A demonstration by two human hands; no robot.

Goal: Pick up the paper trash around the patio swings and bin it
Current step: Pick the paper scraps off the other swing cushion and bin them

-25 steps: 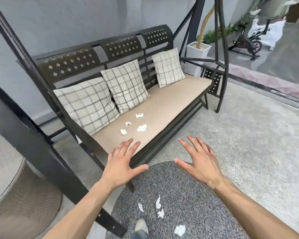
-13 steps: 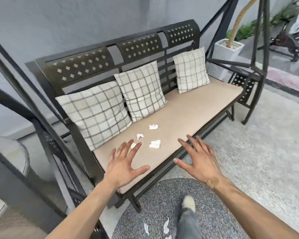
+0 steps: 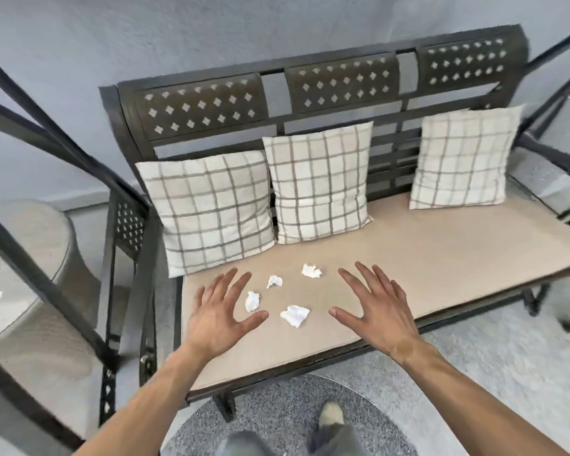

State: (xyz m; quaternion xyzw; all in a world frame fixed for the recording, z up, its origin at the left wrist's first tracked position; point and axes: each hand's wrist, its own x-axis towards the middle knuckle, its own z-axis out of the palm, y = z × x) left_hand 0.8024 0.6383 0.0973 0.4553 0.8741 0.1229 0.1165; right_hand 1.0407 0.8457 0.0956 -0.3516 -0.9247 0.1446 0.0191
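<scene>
Several crumpled white paper scraps lie on the beige seat cushion (image 3: pixel 425 258) of the dark metal patio swing: the largest scrap (image 3: pixel 295 315) nearest me, one (image 3: pixel 252 301) by my left thumb, a small one (image 3: pixel 273 281) and one farther back (image 3: pixel 311 270). My left hand (image 3: pixel 221 314) hovers just left of them, fingers spread, holding nothing. My right hand (image 3: pixel 372 311) hovers to their right, also spread and empty. No bin is in view.
Three checked pillows (image 3: pixel 320 182) lean on the swing's backrest (image 3: pixel 277 93). Dark frame bars (image 3: pixel 63 153) slant down at left beside a round table (image 3: pixel 23 245). A round speckled rug (image 3: pixel 287 419) and my shoe (image 3: pixel 331 414) lie below the seat.
I have stepped closer and turned to face the swing squarely. Both hands now hover over the seat on either side of the scraps. The rug's scraps have left the view.
</scene>
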